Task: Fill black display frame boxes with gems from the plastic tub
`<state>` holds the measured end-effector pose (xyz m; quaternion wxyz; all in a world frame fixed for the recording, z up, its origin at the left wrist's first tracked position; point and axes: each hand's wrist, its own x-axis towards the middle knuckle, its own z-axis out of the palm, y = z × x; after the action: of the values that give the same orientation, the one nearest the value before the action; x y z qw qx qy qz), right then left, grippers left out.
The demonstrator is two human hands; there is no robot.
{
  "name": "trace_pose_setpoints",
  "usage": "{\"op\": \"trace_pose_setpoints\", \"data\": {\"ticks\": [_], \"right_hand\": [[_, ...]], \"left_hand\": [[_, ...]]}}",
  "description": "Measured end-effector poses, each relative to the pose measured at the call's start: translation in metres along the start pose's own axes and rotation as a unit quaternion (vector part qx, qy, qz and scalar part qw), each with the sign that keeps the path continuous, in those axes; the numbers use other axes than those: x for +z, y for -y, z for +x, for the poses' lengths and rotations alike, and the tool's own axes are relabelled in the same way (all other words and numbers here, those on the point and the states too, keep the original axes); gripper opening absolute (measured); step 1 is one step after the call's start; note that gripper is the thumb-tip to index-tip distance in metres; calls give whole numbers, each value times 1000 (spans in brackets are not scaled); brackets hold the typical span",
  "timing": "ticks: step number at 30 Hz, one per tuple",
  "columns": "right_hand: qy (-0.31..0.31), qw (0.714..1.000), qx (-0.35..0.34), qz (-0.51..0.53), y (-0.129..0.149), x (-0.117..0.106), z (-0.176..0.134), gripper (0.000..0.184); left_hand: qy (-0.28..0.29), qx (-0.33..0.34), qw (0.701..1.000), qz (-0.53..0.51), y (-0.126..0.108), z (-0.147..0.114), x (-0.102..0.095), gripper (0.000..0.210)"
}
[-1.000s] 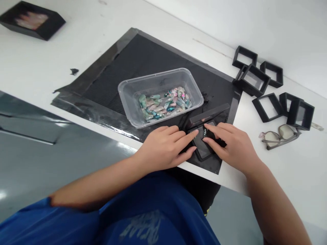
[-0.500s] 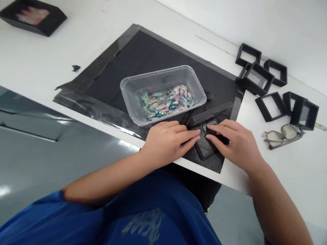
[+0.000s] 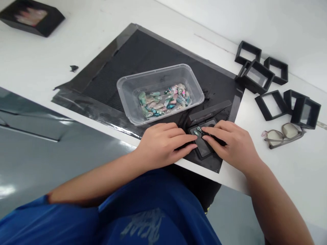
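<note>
Right at the mat's near edge, both hands, left hand (image 3: pixel 163 144) and right hand (image 3: pixel 231 144), rest flat-fingered on the small black case (image 3: pixel 204 144), fingertips meeting over tiny pieces (image 3: pixel 198 131).

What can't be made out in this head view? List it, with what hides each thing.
- Black case: its near and side parts are hidden under the left hand and right hand.
- Small pieces at the fingers: too small to identify.
- Pieces in the clear tub: too small to count.
- Dark tray, far left: contents blurred, corner cut by the frame edge.
- Glasses: one arm is hidden behind a black frame.
</note>
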<state>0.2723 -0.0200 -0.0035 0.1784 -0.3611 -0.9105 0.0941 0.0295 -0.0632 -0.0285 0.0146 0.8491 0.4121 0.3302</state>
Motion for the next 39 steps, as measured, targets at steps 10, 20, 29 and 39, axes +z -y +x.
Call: {"op": "trace_pose_setpoints", "data": {"ticks": [10,20,29,39], "right_hand": [[35,999,6,10,1,-5,0,25],[45,999,13,20,0,-6,0,26],[46,999,-1,20,0,-7,-1,26],[44,999,-5,14,1,-6,-2,26]], "left_hand": [[41,73,996,33,11,0,-5,22],[3,72,996,57,10,-3,-8,22],[52,61,994,72,9,-2,-4,27],[18,65,995,71,9,-1,-3,21]]}}
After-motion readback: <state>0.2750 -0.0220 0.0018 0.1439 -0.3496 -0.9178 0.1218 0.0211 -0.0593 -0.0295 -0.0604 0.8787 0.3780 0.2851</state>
